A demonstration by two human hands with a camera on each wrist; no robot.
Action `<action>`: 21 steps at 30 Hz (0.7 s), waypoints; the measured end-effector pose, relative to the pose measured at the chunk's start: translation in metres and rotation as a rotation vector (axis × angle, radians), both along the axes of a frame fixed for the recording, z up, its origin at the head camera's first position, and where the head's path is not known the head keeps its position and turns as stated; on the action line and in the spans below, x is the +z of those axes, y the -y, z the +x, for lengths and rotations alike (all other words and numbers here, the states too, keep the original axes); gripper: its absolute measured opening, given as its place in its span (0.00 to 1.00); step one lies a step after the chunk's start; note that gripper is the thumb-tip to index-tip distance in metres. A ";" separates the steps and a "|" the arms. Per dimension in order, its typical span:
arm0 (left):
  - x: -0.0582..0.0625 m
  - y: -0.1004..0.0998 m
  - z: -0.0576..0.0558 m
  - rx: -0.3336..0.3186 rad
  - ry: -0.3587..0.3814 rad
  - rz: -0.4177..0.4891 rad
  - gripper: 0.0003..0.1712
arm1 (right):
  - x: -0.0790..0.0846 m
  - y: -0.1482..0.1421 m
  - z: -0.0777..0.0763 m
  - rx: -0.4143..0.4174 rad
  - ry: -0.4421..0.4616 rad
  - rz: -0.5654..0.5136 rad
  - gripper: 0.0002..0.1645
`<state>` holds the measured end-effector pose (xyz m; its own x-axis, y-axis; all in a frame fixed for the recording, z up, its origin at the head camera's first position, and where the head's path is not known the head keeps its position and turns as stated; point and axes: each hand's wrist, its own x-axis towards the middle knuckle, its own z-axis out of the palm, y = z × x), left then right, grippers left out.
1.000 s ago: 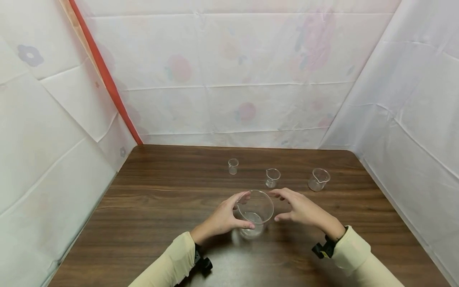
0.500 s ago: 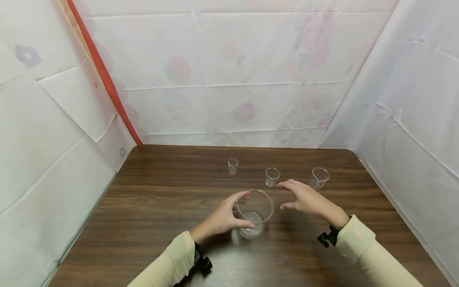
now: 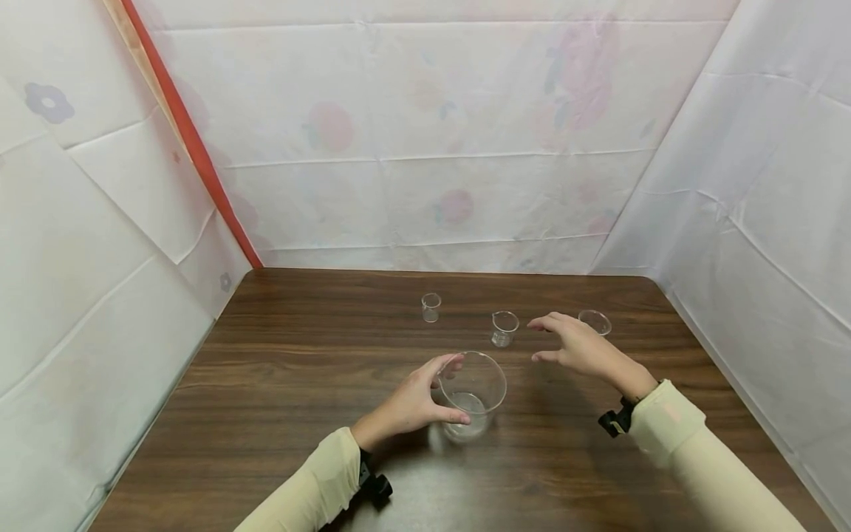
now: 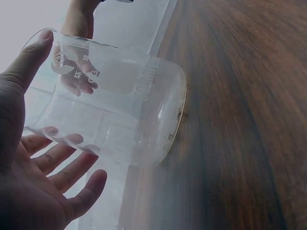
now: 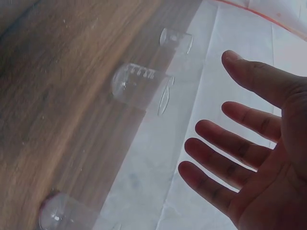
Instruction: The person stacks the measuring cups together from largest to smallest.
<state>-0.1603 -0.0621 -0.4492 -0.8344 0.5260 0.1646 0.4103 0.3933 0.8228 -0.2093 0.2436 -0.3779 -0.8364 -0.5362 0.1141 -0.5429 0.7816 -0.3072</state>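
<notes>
A large clear glass beaker [image 3: 473, 406] stands upright on the wooden table, and my left hand [image 3: 420, 399] holds it near the rim, thumb on the near side and fingers round the far side. The left wrist view shows the thumb at the lip of this glass [image 4: 120, 96] and white markings on its wall. My right hand [image 3: 580, 347] hovers with fingers spread and nothing in its grasp. It lies between a small beaker [image 3: 504, 331] and a medium beaker [image 3: 595, 323], hiding the latter's lower part.
The smallest beaker [image 3: 431, 309] stands farther back on the brown wooden table [image 3: 266, 384]. Pale printed sheets [image 3: 425, 133] hang behind the table and along both sides. A red strip [image 3: 193, 133] runs down the back left corner.
My right hand has left the large beaker's side and moved right and away from me, now overlapping the medium beaker. My left hand and the large beaker have stayed put.
</notes>
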 end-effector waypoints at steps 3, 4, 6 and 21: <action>0.000 0.001 0.000 -0.002 -0.003 -0.006 0.56 | 0.002 -0.001 -0.004 0.003 0.000 0.011 0.29; 0.000 0.001 0.000 0.000 -0.006 -0.010 0.56 | 0.003 -0.002 -0.005 0.007 -0.001 0.014 0.29; 0.000 0.001 0.000 0.000 -0.014 -0.015 0.56 | 0.004 -0.003 -0.007 0.006 0.004 0.020 0.29; -0.004 -0.001 -0.002 0.004 0.003 -0.017 0.54 | 0.008 -0.019 -0.024 -0.096 0.014 0.027 0.27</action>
<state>-0.1623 -0.0615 -0.4529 -0.8369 0.5255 0.1532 0.4061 0.4085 0.8174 -0.2330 0.2624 -0.3700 -0.8853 -0.4566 0.0888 -0.4613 0.8375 -0.2928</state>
